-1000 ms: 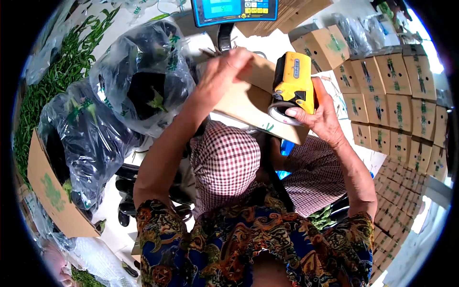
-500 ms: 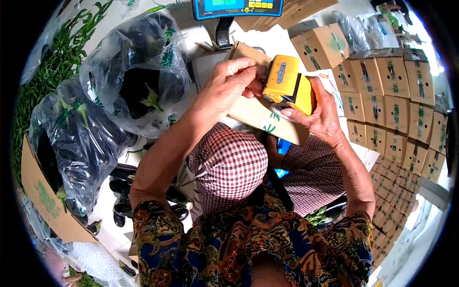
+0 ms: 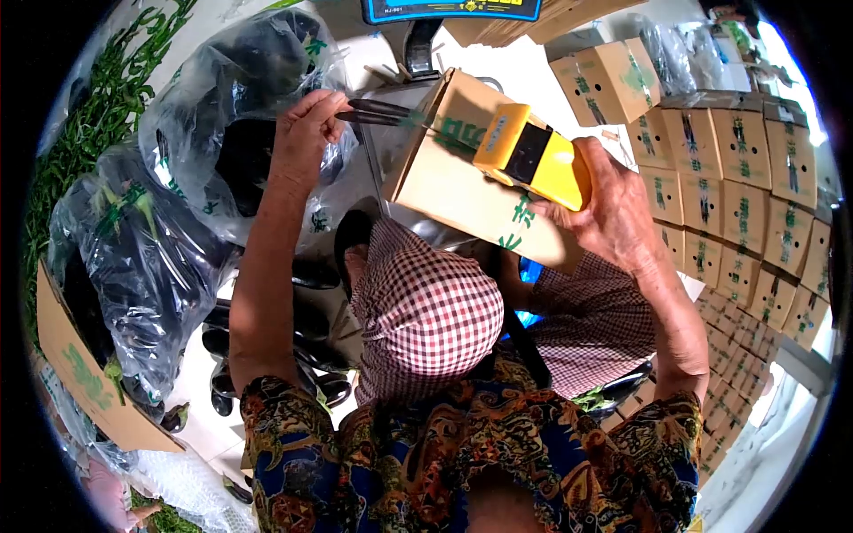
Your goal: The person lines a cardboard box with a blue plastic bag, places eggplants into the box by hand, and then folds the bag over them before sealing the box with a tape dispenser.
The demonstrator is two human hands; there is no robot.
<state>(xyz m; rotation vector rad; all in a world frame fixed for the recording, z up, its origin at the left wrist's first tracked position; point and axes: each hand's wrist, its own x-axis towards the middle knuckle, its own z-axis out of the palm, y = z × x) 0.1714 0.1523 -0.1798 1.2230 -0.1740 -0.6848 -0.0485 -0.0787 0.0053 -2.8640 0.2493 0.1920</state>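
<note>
A yellow tape dispenser (image 3: 542, 160) is gripped in my right hand (image 3: 613, 204), whose fingers wrap round its right end. It lies over the top of a cardboard box (image 3: 480, 191) with green printing. My left hand (image 3: 311, 129) is closed in a pinch on the end of a dark strip (image 3: 378, 113), which stretches right towards the box and dispenser. The box leans over a grey scale platform, above my checked trouser knee (image 3: 435, 311).
Plastic bags of eggplants (image 3: 160, 258) and an open carton (image 3: 98, 382) stand at left, green peppers (image 3: 89, 151) beyond. Loose eggplants (image 3: 315, 329) lie near my legs. Stacked boxes (image 3: 737, 195) fill the right; a scale display (image 3: 453, 9) is at top. Part of another person (image 3: 107, 493) shows lower left.
My left hand has moved left, away from the dispenser, with the dark strip now stretched out. The dispenser has tilted and shifted slightly left, and more of the box's top shows.
</note>
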